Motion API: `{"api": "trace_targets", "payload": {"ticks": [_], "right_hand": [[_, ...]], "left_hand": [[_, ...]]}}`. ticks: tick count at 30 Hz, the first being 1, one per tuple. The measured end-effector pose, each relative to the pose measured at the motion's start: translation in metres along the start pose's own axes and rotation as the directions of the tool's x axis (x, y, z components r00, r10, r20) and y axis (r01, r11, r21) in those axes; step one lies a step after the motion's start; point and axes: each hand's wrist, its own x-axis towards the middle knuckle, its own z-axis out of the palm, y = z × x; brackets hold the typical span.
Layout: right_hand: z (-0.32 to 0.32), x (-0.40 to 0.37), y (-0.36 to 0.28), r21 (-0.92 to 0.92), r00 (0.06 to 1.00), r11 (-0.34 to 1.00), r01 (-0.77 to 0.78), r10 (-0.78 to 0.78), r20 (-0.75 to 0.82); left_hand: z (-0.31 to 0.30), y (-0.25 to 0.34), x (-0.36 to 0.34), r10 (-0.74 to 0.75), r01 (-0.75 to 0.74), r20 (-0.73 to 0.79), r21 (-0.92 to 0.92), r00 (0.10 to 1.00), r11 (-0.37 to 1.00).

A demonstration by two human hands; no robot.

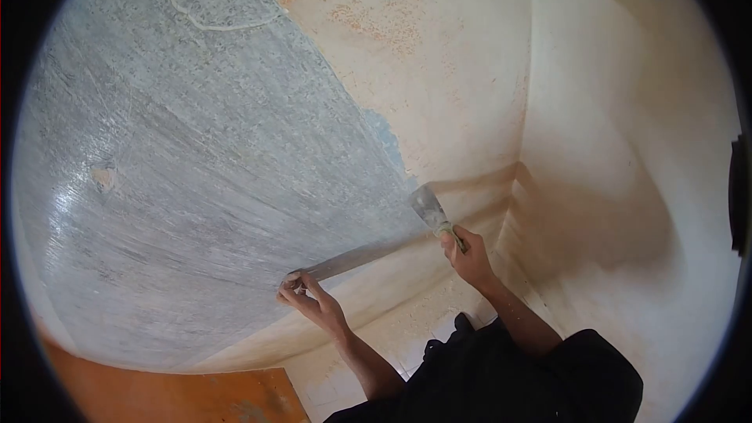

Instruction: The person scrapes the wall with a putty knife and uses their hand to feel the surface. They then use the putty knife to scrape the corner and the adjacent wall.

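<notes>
My right hand [468,254] is closed around the handle of a putty knife [427,205]. Its wide metal blade points up and left, with the edge over the border between the grey coat [211,133] and the bare cream wall [462,110]. Lower and to the left, my left hand [315,304] has its fingers curled together close against the grey surface. A small brownish-grey lump shows between those fingertips; I cannot tell what it is. A dark band runs along the wall from this hand toward the knife.
On the right, a second cream wall [611,149] meets this one at a corner. A wavy raised ridge [188,19] crosses the grey coat at the top, and a small chipped patch [103,177] shows at left. An orange surface [180,395] lies at the bottom left.
</notes>
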Motion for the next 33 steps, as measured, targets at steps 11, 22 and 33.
{"api": "trace_targets", "payload": {"ticks": [11, 22, 33], "right_hand": [[0.017, 0.033, -0.073, 0.055, 0.997, 0.996, 0.067, -0.069, 0.035], [0.004, 0.011, -0.012, 0.147, 0.992, 0.982, -0.117, 0.109, 0.061], [-0.013, 0.011, 0.020, -0.053, 0.997, 0.996, 0.074, -0.073, 0.032]], "left_hand": [[0.005, -0.001, -0.001, -0.035, 0.035, -0.025, -0.007, 0.999, 0.999], [-0.002, -0.002, 0.000, -0.008, 0.008, 0.020, -0.005, 1.000, 1.000], [-0.002, 0.000, 0.000, -0.033, 0.033, 0.017, -0.037, 0.999, 0.999]]}}
